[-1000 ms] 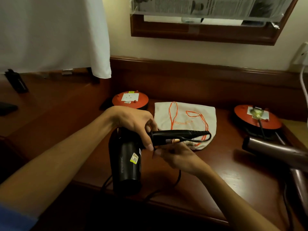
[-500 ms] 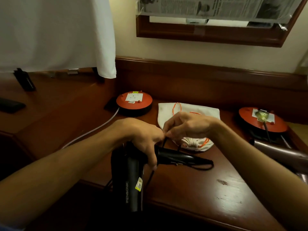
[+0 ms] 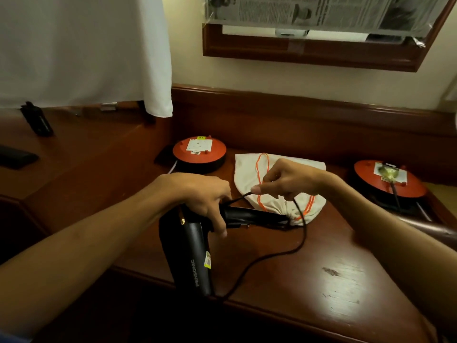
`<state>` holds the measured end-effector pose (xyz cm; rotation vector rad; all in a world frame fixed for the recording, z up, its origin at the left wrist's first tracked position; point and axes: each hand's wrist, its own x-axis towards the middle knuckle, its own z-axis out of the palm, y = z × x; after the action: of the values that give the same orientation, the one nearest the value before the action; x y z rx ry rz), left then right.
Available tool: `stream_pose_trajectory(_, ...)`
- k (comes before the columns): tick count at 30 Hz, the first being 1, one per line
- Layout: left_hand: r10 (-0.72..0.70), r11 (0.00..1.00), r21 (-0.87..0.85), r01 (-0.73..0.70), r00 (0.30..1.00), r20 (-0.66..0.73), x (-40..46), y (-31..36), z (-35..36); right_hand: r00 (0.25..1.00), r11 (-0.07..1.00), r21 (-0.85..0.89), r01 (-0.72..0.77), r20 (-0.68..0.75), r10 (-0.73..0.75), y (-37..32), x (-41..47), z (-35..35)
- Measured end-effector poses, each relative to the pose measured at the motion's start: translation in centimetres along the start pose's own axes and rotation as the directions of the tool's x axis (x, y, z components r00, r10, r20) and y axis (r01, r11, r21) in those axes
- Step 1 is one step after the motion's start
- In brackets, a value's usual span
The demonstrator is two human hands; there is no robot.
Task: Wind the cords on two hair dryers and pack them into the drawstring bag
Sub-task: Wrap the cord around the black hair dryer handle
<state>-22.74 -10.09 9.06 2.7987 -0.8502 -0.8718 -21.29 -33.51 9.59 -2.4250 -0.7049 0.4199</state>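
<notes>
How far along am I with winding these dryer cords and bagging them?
Nothing looks finished. In hand: left hand grips the black hair dryer; right hand pinches its black cord, mostly loose. Left: the second, metallic dryer, and the white drawstring bag, lying flat.

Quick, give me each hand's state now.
Left hand: grips the black hair dryer at its handle.
Right hand: pinches the dryer's cord.

You're in what looks like a hotel room or bedroom, at a built-in dark wooden desk with a raised back ledge against a cream wall. A wood-framed mirror covered with newspaper hangs above, a white curtain drapes at left, and two orange extension cord reels sit on the desk.
</notes>
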Motion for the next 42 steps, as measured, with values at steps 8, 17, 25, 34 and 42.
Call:
stream_pose_trajectory(8, 0.053, 0.977, -0.204, -0.06, 0.998, -0.04, -0.2, -1.7, -1.7, 0.956, 0.944, -0.153, 0.293, 0.029, -0.293, -5.1, -4.9, 5.7)
stream_pose_trajectory(17, 0.196, 0.933, -0.304, -0.195, 0.98, -0.026, -0.4, -0.9, -1.7, 0.951, 0.954, 0.207, 0.217, -0.264, -0.159, 0.6, -3.9, 12.4)
stream_pose_trajectory(25, 0.147, 0.987, -0.089, -0.135, 0.979, 0.139, -0.3, 2.0, -0.9, 0.998, 0.881, 0.469, 0.065, -0.043, -0.051, 3.8, -1.0, 9.4)
stream_pose_trajectory(34, 0.08, 0.986, -0.151, -0.065, 0.992, 0.094, 1.2, 1.3, 0.5, 0.977, 0.942, 0.329, 0.062, 0.172, -0.124, 0.4, -0.4, 3.6)
stream_pose_trajectory(42, 0.127, 0.968, -0.213, -0.132, 0.991, -0.037, -0.4, 0.8, -0.5, 0.981, 0.981, 0.046, 0.19, -0.036, -0.189, 0.1, -2.2, 5.8)
